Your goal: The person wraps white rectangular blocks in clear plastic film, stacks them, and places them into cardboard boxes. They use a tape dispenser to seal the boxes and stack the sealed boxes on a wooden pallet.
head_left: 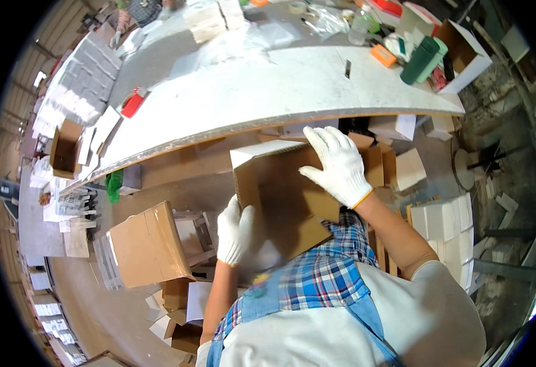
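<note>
Left hand: my gloved left hand (pixel 234 231) grips the near-left edge of the cardboard box (pixel 283 199), fingers curled round the corner, clamped on it.

Right hand: my gloved right hand (pixel 336 165) lies flat and spread on the top of the box at about 1 o'clock from its middle, pressing down, fingers apart, not wrapped round anything.

Box: brown corrugated card with a white flap at its far edge, held tilted over my lap against the blue checked apron (pixel 317 275), just under the front edge of the white table (pixel 268 92).

At 12 o'clock: the table edge overhangs the box closely. If I lift it without drawing it back, I judge the white flap could catch on that edge and crease.

At 9 o'clock: a taped brown carton (pixel 146 244) stands near my left elbow. A swing of the box to that side could knock it.

At 3 o'clock: stacks of white boxes (pixel 448 229) near my right arm, and loose card pieces under the table. They could snag an elbow.

Grip risk: the right hand only presses, so the hold depends on my left fingers. Cotton gloves on smooth card may slip, and the box could slide off my lap.

Crush risk: pressing hard on an unsupported panel may buckle it.
</note>
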A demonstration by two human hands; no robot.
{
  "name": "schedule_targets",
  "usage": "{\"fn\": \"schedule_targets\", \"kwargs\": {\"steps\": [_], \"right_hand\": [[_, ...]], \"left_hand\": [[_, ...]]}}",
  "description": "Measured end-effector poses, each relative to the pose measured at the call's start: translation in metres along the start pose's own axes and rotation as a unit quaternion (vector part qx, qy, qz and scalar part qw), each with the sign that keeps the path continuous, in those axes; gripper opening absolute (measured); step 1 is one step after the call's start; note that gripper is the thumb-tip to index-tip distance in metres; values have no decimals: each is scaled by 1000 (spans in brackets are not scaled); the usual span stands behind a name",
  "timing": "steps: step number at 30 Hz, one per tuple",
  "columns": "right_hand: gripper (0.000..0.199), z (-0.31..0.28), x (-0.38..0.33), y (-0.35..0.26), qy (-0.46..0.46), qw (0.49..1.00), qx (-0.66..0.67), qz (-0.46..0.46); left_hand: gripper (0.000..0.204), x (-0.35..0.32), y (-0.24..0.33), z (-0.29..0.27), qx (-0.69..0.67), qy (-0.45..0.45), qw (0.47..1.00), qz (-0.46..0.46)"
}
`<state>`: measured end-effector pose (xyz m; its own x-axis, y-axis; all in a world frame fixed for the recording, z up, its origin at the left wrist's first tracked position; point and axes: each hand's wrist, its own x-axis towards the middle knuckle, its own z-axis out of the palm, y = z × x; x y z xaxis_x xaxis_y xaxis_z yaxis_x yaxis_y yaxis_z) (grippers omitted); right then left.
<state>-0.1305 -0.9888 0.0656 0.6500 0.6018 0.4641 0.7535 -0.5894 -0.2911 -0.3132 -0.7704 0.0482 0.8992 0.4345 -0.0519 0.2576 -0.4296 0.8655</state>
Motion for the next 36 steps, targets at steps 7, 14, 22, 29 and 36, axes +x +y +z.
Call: {"fn": "schedule_targets", "kwargs": {"steps": [7,14,22,29,36], "right_hand": [[42,-53,45,-55,-133,983,-24,-123],[36,-126,99,-86,-27,991,-103,-78],[20,-84,210,14,40,966,-255,-35],[26,-38,280,96,-15,949,-312,37],[20,-7,334,122,-32,953,-302,-11]], "left_hand": [[36,-10,53,-102,13,38,995,92],[29,80,84,-98,121,228,908,330],[22,316,100,-1,7,222,889,400],[18,438,103,64,-72,121,935,324],[19,506,71,100,-132,82,957,244]]}}
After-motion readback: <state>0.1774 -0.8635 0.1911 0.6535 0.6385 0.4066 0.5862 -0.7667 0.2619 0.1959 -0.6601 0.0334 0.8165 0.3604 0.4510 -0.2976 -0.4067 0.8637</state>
